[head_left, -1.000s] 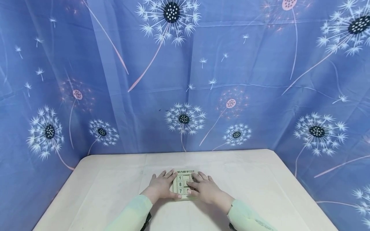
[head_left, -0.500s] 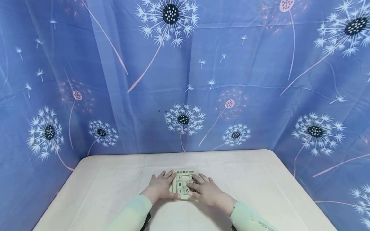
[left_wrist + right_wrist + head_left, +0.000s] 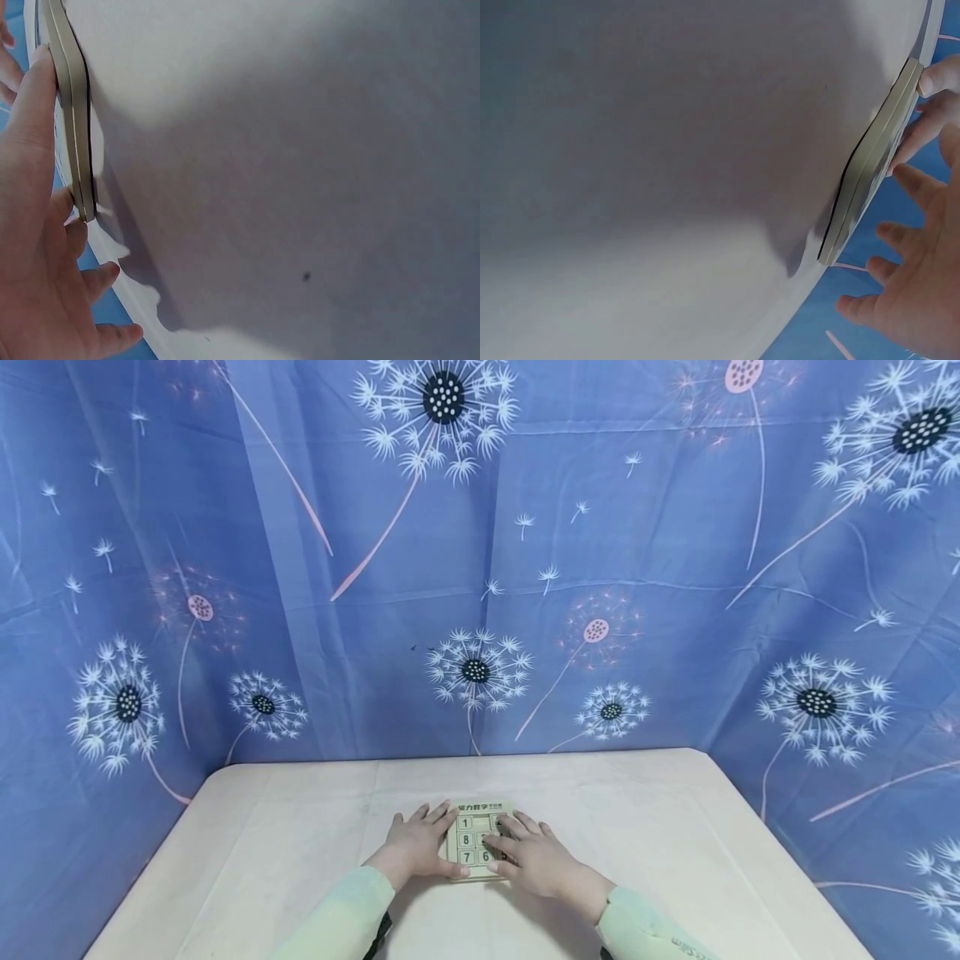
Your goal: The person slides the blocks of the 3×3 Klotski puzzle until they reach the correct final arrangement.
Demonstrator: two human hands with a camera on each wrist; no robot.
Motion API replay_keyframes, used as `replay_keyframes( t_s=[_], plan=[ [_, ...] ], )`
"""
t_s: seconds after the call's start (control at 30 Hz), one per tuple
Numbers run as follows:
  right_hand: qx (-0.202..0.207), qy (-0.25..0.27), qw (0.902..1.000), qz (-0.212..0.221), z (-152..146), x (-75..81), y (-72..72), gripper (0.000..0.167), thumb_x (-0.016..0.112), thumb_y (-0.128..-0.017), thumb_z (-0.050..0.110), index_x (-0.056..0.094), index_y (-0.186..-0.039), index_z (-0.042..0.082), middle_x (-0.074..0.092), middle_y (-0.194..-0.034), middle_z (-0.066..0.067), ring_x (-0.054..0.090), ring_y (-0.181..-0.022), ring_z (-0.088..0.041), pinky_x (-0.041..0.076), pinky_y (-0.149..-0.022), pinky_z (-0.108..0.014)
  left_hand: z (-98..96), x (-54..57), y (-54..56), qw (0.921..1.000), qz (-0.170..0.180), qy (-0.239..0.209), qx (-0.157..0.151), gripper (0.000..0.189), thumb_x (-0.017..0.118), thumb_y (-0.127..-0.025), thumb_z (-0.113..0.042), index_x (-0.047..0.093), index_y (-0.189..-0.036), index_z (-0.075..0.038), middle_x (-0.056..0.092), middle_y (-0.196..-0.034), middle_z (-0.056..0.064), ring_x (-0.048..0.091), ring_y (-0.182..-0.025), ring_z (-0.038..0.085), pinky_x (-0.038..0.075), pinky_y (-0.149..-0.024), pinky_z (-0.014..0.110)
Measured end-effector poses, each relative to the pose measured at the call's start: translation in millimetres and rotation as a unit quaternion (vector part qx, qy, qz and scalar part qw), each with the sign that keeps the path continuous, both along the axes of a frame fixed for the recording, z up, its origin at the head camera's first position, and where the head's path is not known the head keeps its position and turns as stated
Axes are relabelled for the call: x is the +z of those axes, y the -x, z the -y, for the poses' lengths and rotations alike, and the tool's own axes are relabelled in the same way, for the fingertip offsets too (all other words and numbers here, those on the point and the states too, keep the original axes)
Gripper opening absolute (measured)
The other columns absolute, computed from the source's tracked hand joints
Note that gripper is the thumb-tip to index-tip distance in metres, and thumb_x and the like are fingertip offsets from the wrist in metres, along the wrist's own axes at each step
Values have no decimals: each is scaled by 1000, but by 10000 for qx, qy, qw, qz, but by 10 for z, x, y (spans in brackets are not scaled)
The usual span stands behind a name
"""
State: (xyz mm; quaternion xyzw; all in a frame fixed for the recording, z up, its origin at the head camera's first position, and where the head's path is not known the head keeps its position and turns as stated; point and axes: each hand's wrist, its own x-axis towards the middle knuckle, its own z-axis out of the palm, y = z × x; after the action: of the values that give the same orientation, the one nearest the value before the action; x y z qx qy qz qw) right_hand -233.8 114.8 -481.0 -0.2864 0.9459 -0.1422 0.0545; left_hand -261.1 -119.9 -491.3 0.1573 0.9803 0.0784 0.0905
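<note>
A pale yellow-green sliding number puzzle (image 3: 474,870) lies on the table in the head view. Tiles 1, 8 and 7 run down its left column, 6 sits in the bottom row, and the top middle cell is bare. My left hand (image 3: 417,845) rests along its left side, thumb at the near edge and fingertips at the far left corner. Over the right column lies my right hand (image 3: 542,860), fingers extended, hiding part of the tiles; one fingertip touches the middle tile. Both wrist views show the puzzle edge-on, as a thin slab (image 3: 79,127) beside the left thumb.
The puzzle rests on a cream-covered table (image 3: 300,827) with rounded far corners. Behind it and on both sides hangs a blue cloth (image 3: 375,693) printed with dandelions. Pale green sleeves (image 3: 337,910) cover the forearms.
The middle cell looked bare a second ago; a tile now shows there under the right fingertip, with the gap above it. The right hand shifted slightly; the left hand stayed put.
</note>
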Motion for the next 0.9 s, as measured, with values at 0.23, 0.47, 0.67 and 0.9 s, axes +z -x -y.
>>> replay_keyframes(
  t_s=[0.23,0.47,0.67,0.9],
  plan=[
    [28,-56,10000,-22,0,4,-27,55,55,-101,50,60,-144,15,41,-162,-20,36,-150,-49,33,-114,-78,-1,-9,-3,10000,26,21,11,101,73,-77,-74,42,-157,-22,37,-168,0,38,-153,36,33,-120,69],
    [-75,31,10000,-11,-46,24,-62,56,57,-100,49,60,-143,13,42,-161,-20,36,-150,-50,32,-114,-79,-5,34,-8,10000,35,39,31,101,73,-77,-73,42,-158,-21,36,-168,1,37,-154,37,32,-121,70],
    [-325,46,9994,-90,-114,25,-24,57,57,-101,47,58,-145,11,42,-161,-23,35,-149,-51,30,-114,-79,-2,45,-14,10000,40,24,64,100,75,-77,-72,43,-157,-22,37,-168,0,37,-154,36,31,-121,70],
    [-658,54,9978,-19,-114,13,68,57,58,-101,47,57,-145,11,42,-160,-24,34,-150,-50,29,-116,-78,-2,33,-10,10000,59,2,64,100,75,-77,-72,43,-157,-22,37,-168,0,37,-154,37,31,-121,70]
  ],
)
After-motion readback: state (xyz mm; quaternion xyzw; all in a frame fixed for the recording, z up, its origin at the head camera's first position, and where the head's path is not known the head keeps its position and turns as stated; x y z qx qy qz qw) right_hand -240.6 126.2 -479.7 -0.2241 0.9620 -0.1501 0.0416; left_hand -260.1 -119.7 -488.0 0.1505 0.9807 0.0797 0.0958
